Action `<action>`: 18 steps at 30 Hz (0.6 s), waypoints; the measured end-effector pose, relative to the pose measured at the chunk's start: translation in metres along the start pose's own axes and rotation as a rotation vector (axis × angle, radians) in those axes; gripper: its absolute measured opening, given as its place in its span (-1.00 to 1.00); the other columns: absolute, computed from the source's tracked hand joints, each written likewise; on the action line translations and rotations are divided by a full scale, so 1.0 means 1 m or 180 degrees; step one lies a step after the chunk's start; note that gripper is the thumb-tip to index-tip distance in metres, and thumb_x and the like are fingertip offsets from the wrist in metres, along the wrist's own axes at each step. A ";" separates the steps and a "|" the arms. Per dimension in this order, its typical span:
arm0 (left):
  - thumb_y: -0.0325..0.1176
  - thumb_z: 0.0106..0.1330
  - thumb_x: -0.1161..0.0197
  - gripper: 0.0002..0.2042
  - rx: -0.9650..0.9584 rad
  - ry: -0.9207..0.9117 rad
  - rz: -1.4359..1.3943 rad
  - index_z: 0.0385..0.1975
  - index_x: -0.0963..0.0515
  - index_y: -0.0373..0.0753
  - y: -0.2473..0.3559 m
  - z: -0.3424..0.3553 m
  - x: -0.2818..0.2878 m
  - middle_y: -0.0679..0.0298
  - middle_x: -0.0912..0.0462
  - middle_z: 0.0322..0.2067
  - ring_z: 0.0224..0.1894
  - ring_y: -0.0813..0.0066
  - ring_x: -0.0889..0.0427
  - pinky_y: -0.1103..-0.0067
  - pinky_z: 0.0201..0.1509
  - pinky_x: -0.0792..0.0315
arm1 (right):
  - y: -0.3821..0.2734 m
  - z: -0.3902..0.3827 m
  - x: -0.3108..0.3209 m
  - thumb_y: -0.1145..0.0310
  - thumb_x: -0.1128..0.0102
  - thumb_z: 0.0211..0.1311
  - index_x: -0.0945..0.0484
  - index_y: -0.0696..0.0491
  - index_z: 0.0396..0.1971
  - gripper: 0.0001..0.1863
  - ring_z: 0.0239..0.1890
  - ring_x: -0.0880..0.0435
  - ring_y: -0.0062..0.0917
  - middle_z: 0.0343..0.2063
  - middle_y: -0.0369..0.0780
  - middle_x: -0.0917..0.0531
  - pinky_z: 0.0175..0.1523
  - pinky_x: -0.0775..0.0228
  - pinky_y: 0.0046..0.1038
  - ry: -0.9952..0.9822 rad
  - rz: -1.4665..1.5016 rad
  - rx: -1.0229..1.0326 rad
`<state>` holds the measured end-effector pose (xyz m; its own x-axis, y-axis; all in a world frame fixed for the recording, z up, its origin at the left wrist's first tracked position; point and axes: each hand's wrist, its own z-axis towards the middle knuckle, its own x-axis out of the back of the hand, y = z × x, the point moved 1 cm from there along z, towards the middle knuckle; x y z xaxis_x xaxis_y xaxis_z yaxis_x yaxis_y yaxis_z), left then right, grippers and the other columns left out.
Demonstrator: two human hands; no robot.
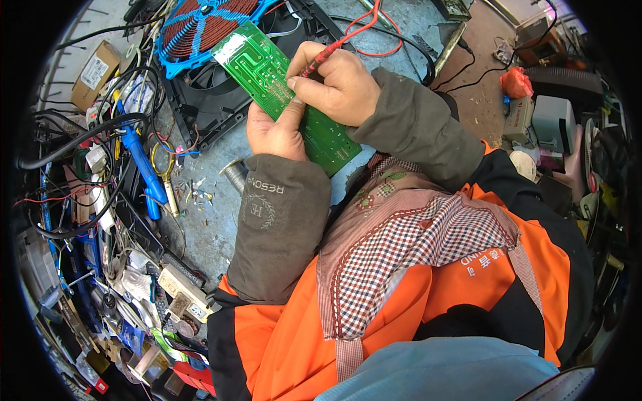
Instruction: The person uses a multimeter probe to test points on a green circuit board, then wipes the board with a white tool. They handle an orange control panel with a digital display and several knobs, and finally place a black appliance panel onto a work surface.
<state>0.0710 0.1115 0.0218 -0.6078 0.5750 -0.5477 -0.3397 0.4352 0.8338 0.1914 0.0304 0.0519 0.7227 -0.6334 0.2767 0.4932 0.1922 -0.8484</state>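
Head view: left hand (277, 136) clamps green circuit board (269, 77) by its left edge, thumb over the face, probably steadying it for the red test probe (324, 53); right hand (341, 87) pinches that pen-style, tip contact hidden. Board diagonal over blue-grey benchtop (212, 210), forearms converging.

Beyond the middle of the blue-grey tabletop (200, 234), a black housing (207, 103) is partly covered in view by a blue-framed copper coil (190, 41). Nearer, a spool (234, 175) is seen, with a blue tool (140, 160) laid to its left, beside tangled black cables (127, 120). A cardboard box (95, 75) is placed at the far left, and a cream power strip (182, 294) nearer. At the right, a red bag (516, 82) is seen near a grey box (554, 123).
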 end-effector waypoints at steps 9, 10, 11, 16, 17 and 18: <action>-0.67 0.34 -0.28 -0.72 0.0006 0.0040 0.0012 0.03 -0.54 -0.36 0.001 -0.001 -0.001 0.20 -0.70 -0.08 -0.10 0.46 -0.71 0.53 0.06 -0.59 | 0.001 0.000 0.001 0.39 -0.26 0.22 -0.55 0.17 -0.35 -0.84 -0.47 -0.68 -0.35 -0.54 -0.13 -0.65 -0.32 -0.49 -0.35 -0.0064 0.0028 -0.0007; -0.66 0.35 -0.28 -0.72 0.0006 0.0041 0.0027 0.03 -0.54 -0.36 0.001 -0.001 -0.001 0.20 -0.70 -0.08 -0.10 0.46 -0.71 0.53 0.05 -0.59 | 0.001 0.000 0.002 0.39 -0.26 0.22 -0.55 0.17 -0.35 -0.85 -0.46 -0.68 -0.35 -0.53 -0.13 -0.65 -0.32 -0.49 -0.35 -0.0047 0.0013 -0.0017; -0.66 0.35 -0.29 -0.72 0.0005 0.0041 0.0042 0.03 -0.54 -0.36 0.000 0.000 0.000 0.20 -0.70 -0.08 -0.10 0.46 -0.71 0.53 0.05 -0.60 | 0.001 -0.001 0.002 0.39 -0.26 0.22 -0.55 0.17 -0.35 -0.85 -0.46 -0.69 -0.35 -0.53 -0.13 -0.65 -0.32 -0.49 -0.35 -0.0030 -0.0002 -0.0027; -0.65 0.35 -0.29 -0.72 -0.0008 0.0012 0.0007 0.03 -0.54 -0.35 0.001 -0.001 -0.001 0.20 -0.70 -0.09 -0.10 0.47 -0.71 0.53 0.05 -0.60 | 0.000 -0.002 0.003 0.44 -0.22 0.28 -0.56 0.16 -0.30 -0.90 -0.44 -0.58 -0.62 -0.51 -0.26 -0.62 -0.30 -0.43 -0.49 -0.0169 -0.0053 0.0024; -0.66 0.35 -0.29 -0.72 -0.0009 -0.0004 -0.0012 0.03 -0.54 -0.35 0.001 -0.001 0.000 0.20 -0.71 -0.09 -0.11 0.47 -0.71 0.53 0.05 -0.60 | 0.001 -0.002 0.002 0.44 -0.22 0.28 -0.56 0.16 -0.30 -0.90 -0.44 -0.58 -0.62 -0.51 -0.26 -0.62 -0.30 -0.43 -0.49 -0.0160 -0.0017 0.0034; -0.66 0.35 -0.29 -0.72 -0.0010 -0.0020 -0.0031 0.03 -0.54 -0.35 0.001 -0.001 0.000 0.20 -0.71 -0.09 -0.11 0.47 -0.71 0.53 0.05 -0.60 | 0.002 -0.002 0.001 0.44 -0.22 0.28 -0.56 0.16 -0.30 -0.90 -0.44 -0.58 -0.62 -0.51 -0.26 -0.62 -0.30 -0.43 -0.49 -0.0150 0.0018 0.0045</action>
<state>0.0702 0.1113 0.0228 -0.5999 0.5751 -0.5562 -0.3479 0.4385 0.8286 0.1918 0.0288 0.0498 0.7475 -0.5962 0.2931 0.4955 0.2065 -0.8437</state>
